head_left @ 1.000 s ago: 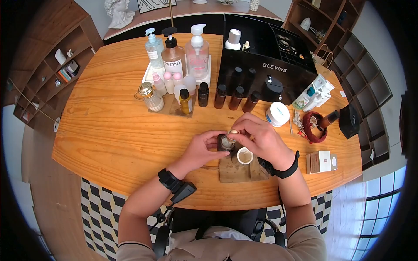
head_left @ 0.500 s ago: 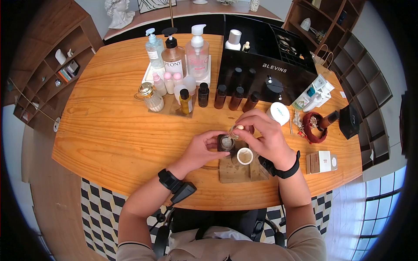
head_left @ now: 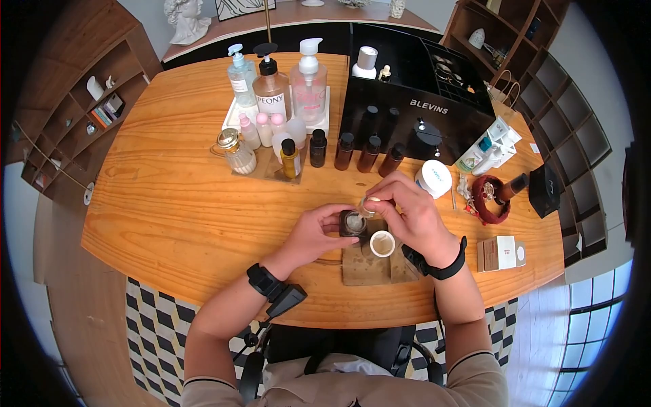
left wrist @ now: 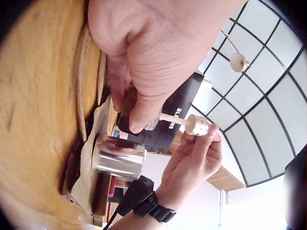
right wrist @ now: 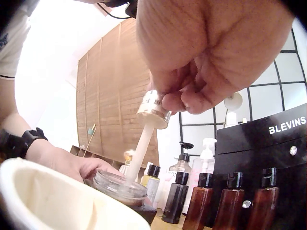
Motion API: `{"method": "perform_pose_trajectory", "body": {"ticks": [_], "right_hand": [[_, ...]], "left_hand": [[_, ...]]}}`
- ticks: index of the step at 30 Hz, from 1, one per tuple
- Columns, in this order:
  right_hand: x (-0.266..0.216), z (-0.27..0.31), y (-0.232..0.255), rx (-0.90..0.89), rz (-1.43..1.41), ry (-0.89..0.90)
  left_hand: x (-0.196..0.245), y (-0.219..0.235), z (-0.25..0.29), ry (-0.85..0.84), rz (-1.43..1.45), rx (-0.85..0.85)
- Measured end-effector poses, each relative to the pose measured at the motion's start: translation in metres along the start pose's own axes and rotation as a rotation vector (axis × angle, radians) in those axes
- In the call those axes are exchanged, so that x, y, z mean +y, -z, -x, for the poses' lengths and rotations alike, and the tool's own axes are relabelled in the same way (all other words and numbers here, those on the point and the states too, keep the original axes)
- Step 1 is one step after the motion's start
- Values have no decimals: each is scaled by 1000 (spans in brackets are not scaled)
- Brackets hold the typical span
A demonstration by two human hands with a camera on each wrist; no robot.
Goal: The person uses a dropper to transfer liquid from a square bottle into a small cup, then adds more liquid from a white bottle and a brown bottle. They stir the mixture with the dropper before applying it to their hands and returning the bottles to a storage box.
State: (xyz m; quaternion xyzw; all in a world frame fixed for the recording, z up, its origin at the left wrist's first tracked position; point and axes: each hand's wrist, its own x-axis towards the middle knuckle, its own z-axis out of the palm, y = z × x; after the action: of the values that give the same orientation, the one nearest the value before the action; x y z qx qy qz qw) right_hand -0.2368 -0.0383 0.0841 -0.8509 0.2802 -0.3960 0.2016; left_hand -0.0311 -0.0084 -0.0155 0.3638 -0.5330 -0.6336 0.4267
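Note:
My left hand grips a small dark square jar with a clear glass threaded neck. Its lid is off. Between thumb and fingers, my right hand pinches a dropper by its pale top, above the metallic gold collar. The dropper's whitish tube slants down, its lower end at the mouth of the jar. Just right of the jar stands a cup with a white rim, shiny metallic on the outside. A flat brown mat lies beneath the cup.
Dark brown bottles stand before a black BLEVINS box. Pump bottles fill a white tray at the back left. On the right are a white round jar, a dark red ring-shaped holder and a small box.
The right hand has shifted slightly right, tilting the dropper's top away from the jar. The left hand and the jar have stayed in place.

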Motion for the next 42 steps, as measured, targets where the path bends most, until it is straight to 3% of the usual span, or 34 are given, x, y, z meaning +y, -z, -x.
{"method": "perform_pose_trajectory", "body": {"ticks": [26,42], "right_hand": [[1,1,-12,-39,66,21],[-3,1,-6,-23,-48,11]], "left_hand": [[1,0,0,0,11,1],[1,0,1,17,-13,27]]}}
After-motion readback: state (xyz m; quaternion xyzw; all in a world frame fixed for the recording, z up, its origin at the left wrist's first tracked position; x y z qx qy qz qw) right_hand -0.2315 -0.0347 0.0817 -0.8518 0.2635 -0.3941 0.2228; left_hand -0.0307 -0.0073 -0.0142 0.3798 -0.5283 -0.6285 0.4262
